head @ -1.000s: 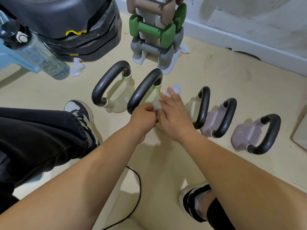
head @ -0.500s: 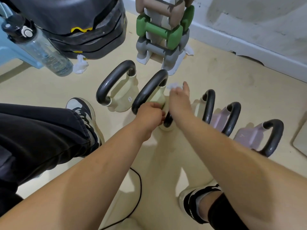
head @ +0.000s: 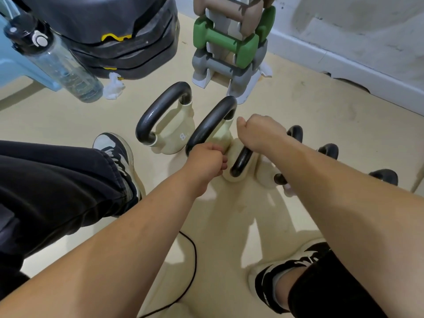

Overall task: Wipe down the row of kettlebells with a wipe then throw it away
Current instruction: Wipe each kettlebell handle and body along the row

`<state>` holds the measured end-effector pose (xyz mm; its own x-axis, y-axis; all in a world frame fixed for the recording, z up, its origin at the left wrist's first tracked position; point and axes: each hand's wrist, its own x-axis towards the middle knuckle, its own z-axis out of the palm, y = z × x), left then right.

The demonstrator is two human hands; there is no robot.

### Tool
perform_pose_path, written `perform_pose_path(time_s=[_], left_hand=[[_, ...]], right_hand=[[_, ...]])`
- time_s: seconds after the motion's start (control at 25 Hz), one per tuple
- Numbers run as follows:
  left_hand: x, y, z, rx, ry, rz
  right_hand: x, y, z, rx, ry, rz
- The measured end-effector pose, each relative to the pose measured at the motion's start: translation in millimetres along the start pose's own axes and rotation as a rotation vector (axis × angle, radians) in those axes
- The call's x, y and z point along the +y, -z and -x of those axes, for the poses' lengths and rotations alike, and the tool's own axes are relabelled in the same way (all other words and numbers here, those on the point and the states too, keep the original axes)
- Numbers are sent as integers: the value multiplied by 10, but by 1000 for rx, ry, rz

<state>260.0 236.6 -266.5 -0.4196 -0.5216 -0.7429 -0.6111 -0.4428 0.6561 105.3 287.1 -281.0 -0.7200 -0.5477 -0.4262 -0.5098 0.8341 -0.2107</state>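
i see my left hand [head: 205, 162] curled shut around the near end of the black handle of the second kettlebell [head: 214, 131] from the left, apparently steadying it. my right hand [head: 258, 133] is fisted over the far part of the handle of the third kettlebell [head: 241, 162], knuckles up. i cannot see the wipe anywhere in this view; my guess is that it is balled inside the right fist and pressed round that handle, but i cannot tell for sure.

the row runs left to right across the pale floor [head: 298, 115]. the first kettlebell [head: 171, 125], cream with an 8 on its side, stands untouched just left of my left hand. right of my right forearm more dark handles [head: 329, 150] peek out, mostly hidden by the arm, so i cannot count them with confidence.

as i judge it, i am somewhere in the left half of the row, working on the third bell's handle. the bells to the right look like they remain to be wiped, and nothing here shows whether the two on the left are clean. the throwing away is not yet done, and i see no bin in view. a crumpled white tissue [head: 113, 86] lies on the floor at far left, near a clear water bottle [head: 66, 72], and a dumbbell rack [head: 229, 47] stands beyond the row.
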Motion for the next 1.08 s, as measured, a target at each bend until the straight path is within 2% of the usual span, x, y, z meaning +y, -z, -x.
perform_pose_path(time_s=[0.08, 0.2, 0.32, 0.4, 0.48, 0.6, 0.72, 0.76, 0.84, 0.96, 1.04, 1.08], left_hand=[[-20, 4, -8, -5, 3, -4], [-36, -10, -21, -8, -5, -7], [-21, -34, 56, -11, -32, -29], [-36, -34, 84, -10, -57, -56], [-38, -14, 109, 1, -86, -41], [37, 11, 196, 0, -177, -24], [139, -8, 231, -85, -237, 39], [178, -11, 219, -118, -247, 57], [257, -24, 224, -174, -255, 66], [294, -88, 181, -158, -250, 44], [345, -133, 141, -51, -284, 50], [397, -138, 105, 65, -363, -3]], right_hand=[[71, -52, -12, 20, 103, 99], [180, -130, 232, 171, 378, 245], [190, -73, 436, 155, 537, 347], [66, -86, 611, 120, 626, 303], [-74, -121, 782, 50, 586, 148], [-145, -168, 901, 56, 442, -37], [-128, -66, 908, 54, 128, -739], [-105, 16, 895, 75, 68, -847], [-29, 188, 813, 75, 37, -928], [121, 341, 610, 108, 16, -912], [239, 378, 460, 259, -73, -868], [301, 379, 408, 278, -134, -856]])
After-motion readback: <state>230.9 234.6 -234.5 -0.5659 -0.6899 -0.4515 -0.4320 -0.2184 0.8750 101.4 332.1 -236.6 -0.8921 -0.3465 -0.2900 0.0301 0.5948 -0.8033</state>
